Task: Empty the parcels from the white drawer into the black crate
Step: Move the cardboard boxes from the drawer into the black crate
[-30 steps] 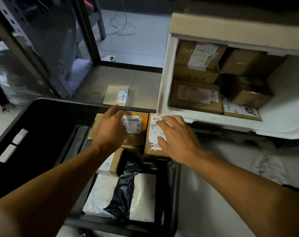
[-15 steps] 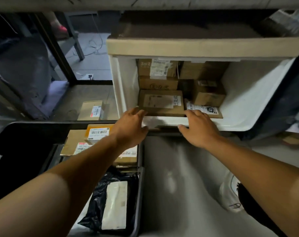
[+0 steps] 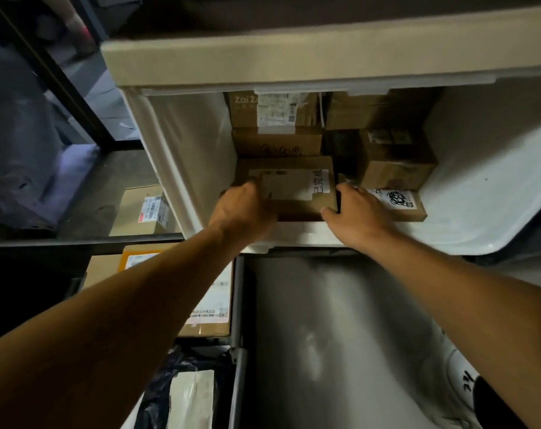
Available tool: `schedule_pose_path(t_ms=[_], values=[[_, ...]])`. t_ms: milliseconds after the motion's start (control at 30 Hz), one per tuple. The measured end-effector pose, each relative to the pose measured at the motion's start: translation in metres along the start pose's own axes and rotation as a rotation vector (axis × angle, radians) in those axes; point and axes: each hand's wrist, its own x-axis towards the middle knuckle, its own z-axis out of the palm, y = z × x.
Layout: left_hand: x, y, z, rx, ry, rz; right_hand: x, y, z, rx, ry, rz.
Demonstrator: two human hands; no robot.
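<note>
Both hands have gone forward since half a second ago, from the front lip of the white drawer (image 3: 182, 168) down into it, and now sit at the two ends of one cardboard parcel (image 3: 294, 193); the view has closed in on the drawer as well. Largest in view is that drawer, pulled out under a pale shelf edge (image 3: 294, 54), with more brown parcels stacked behind and to the right of the held one: a box marked with lettering and a label (image 3: 272, 109) at the back, a plain box (image 3: 277, 144) in front of it, a taller taped box (image 3: 396, 162) on the right, a flat labelled packet (image 3: 399, 202) just beside the right hand; the black crate (image 3: 239, 305) lies below and to the left, already holding a labelled box (image 3: 213, 308), a yellow-topped box (image 3: 139, 258) and a white bag on black plastic (image 3: 188, 397); another labelled box (image 3: 142, 212) rests on the floor left of the drawer. Left hand (image 3: 244, 209) curls over the parcel's left end; right hand (image 3: 355, 212) grips its right end, thumb on the near corner; the hands are apart, the parcel between them, resting in the drawer's front.
</note>
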Motion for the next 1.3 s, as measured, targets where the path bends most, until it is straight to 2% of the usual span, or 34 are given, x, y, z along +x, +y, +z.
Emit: schedule_pose_path(t_ms=[167, 267, 367, 500, 667, 800, 1067, 1167, 1300], values=[[0.019, -0.006, 0.011, -0.203, -0.011, -0.17, 0.014, -0.003, 0.001, 0.002, -0.016, 0.037], [0.025, 0.003, 0.012, -0.41, 0.0, -0.276, 0.018, -0.007, 0.001, 0.071, -0.032, 0.087], [0.027, 0.009, 0.01, -0.572, 0.115, -0.391, 0.021, -0.005, -0.005, 0.366, -0.056, 0.238], [0.019, 0.018, 0.004, -0.694, 0.196, -0.415, 0.019, -0.004, -0.015, 0.742, -0.006, 0.338], [0.0, 0.018, -0.007, -0.885, 0.348, -0.391, -0.001, -0.016, -0.035, 0.943, 0.13, 0.389], [-0.028, 0.022, -0.022, -0.899, 0.469, -0.329, -0.026, -0.023, -0.063, 0.975, 0.222, 0.293], [-0.11, 0.023, -0.052, -1.071, 0.363, -0.219, -0.1, -0.026, -0.102, 0.935, 0.223, 0.221], [-0.137, 0.011, -0.065, -1.096, 0.327, -0.19, -0.124, -0.035, -0.113, 0.928, 0.193, 0.196], [-0.168, -0.003, -0.085, -1.245, 0.272, -0.21, -0.15, -0.048, -0.124, 1.009, 0.091, 0.15]])
